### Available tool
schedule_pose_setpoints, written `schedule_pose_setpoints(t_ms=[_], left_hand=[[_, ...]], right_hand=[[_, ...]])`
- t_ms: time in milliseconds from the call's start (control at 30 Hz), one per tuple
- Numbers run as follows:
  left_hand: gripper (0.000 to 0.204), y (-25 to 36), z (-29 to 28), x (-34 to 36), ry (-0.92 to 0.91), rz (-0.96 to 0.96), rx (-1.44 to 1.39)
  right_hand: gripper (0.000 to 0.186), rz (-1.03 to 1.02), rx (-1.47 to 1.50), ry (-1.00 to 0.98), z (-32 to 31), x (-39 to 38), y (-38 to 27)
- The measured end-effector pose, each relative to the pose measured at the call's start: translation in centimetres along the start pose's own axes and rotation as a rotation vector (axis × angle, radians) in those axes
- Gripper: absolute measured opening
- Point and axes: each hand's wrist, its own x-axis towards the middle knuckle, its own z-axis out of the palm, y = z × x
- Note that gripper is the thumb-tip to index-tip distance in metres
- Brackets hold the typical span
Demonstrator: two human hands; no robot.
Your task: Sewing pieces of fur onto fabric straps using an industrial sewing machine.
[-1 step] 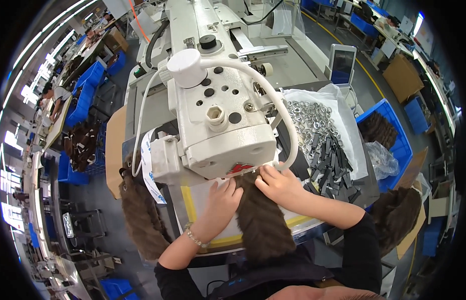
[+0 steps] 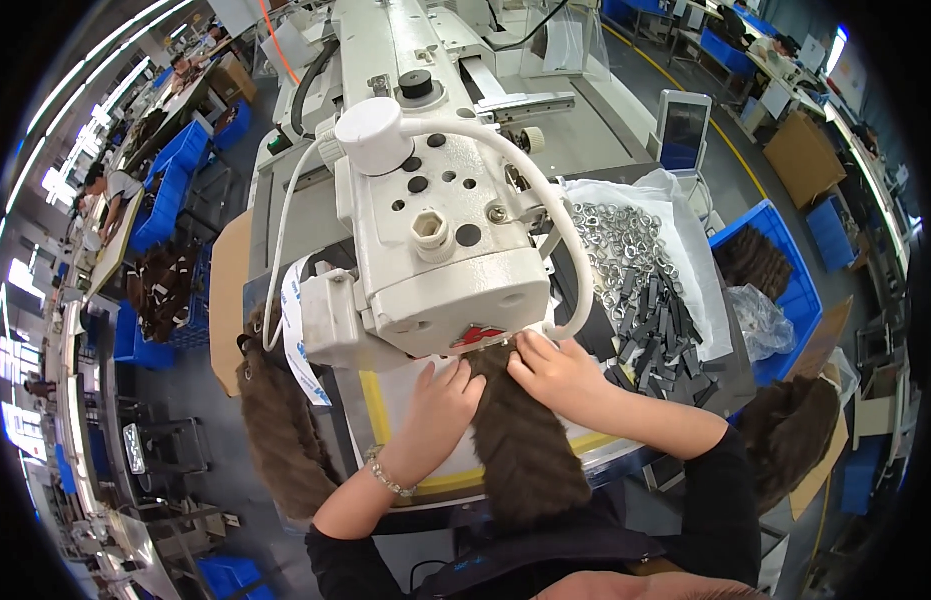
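Note:
A long brown fur strip [image 2: 528, 440] runs from under the head of a white sewing machine [image 2: 455, 300] down toward my lap. My left hand [image 2: 443, 405], with a beaded bracelet at its wrist, grips the strip's left edge close to the machine head. On the right edge, my right hand [image 2: 550, 372] is closed on the fur with bent fingers, just below the machine's front. The strip's far end is hidden beneath the machine head. Under the strip lies a pale work plate bordered by yellow tape [image 2: 373, 400].
Right of the machine, metal rings [image 2: 625, 240] and black strips [image 2: 665, 335] lie on white cloth. More fur pieces hang at the left [image 2: 285, 435] and right [image 2: 790, 430]. A blue bin [image 2: 800, 270] and a small screen [image 2: 683, 130] stand farther right. A white hose [image 2: 560, 210] loops over the machine.

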Motion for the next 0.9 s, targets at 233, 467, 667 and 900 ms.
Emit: schedule_pose_setpoints(t_ms=[233, 467, 667, 900], left_hand=[[0.038, 0.7, 0.2, 2.6, 0.125, 0.090, -0.213], [0.034, 0.4, 4.1, 2.7, 0.160, 0.188, -0.061], [0.036, 0.2, 4.2, 1.3, 0.171, 0.170, -0.056], [0.045, 2.0, 1.8, -1.0, 0.035, 0.096, -0.176]], right_hand=[[0.035, -0.209, -0.160, -0.019, -2.0, -1.6, -1.4], [0.040, -0.225, -0.106, -0.054, -2.4, -3.9, -2.2], [0.040, -0.157, 0.090, 0.015, -1.5, -4.7, -1.8], [0.041, -0.110, 0.131, 0.026, -1.4, -5.1, -2.0]])
